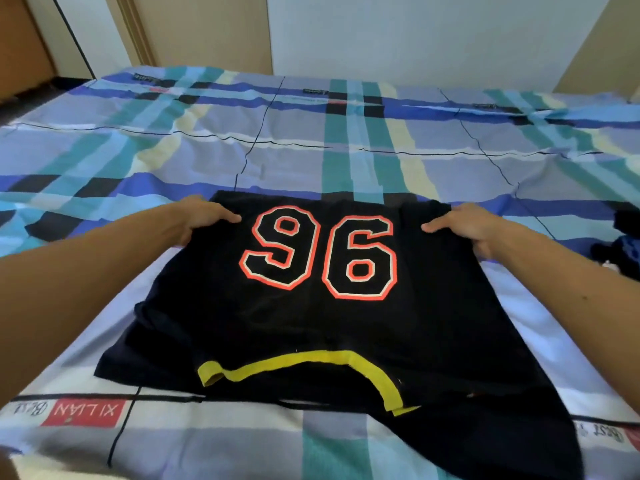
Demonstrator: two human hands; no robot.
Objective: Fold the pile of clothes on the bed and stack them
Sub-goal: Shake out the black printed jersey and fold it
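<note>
Yellow collar trim [304,365] lies nearest on the black shirt [311,323], which is spread flat on the plaid bedsheet [346,150] with its orange-outlined 96 facing up. At the shirt's far edge, the left hand [202,220] and the right hand [465,230] each pinch a corner, thumbs on top. Farther right, dark crumpled clothes [620,251] sit on the sheet.

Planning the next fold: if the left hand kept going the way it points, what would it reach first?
Likely the orange-edged 9 on the black shirt: the left hand grips the shirt's far edge, thumb aimed inward across it. The right hand lies beyond.
</note>
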